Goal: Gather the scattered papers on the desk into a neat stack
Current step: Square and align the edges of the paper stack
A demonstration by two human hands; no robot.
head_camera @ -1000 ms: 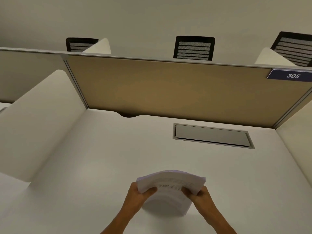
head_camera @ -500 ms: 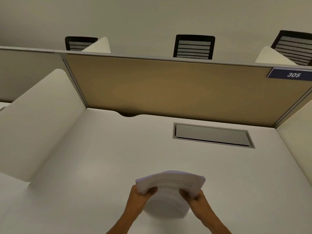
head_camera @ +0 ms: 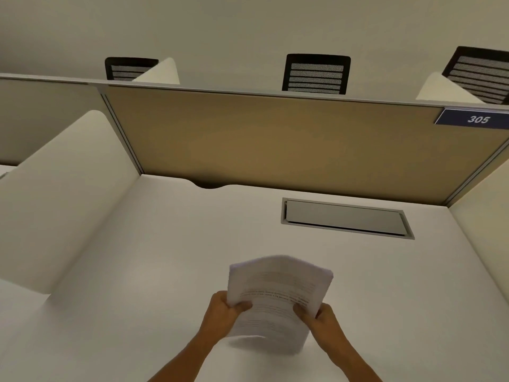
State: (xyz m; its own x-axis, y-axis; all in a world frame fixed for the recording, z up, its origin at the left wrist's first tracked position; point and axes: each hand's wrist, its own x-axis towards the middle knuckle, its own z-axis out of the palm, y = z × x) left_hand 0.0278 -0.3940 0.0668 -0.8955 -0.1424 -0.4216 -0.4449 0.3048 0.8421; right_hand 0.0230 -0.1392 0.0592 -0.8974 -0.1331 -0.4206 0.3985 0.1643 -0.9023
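A thick stack of white printed papers [head_camera: 278,296] stands nearly upright on the white desk [head_camera: 165,257], near its front middle, its lower edge resting on the surface and its top bowed away from me. My left hand [head_camera: 224,310] grips the stack's left edge, thumb on the front sheet. My right hand [head_camera: 321,317] grips the right edge the same way. No other loose sheets show on the desk.
A grey cable hatch [head_camera: 344,217] is set flush in the desk at the back right. A tan partition [head_camera: 275,144] walls the back, white side dividers [head_camera: 60,194] close the left and right. Black chair backs [head_camera: 316,74] rise behind the partition.
The stack has risen and tipped more upright between both hands, showing more of its front sheet. Both hands keep their grip on its sides.
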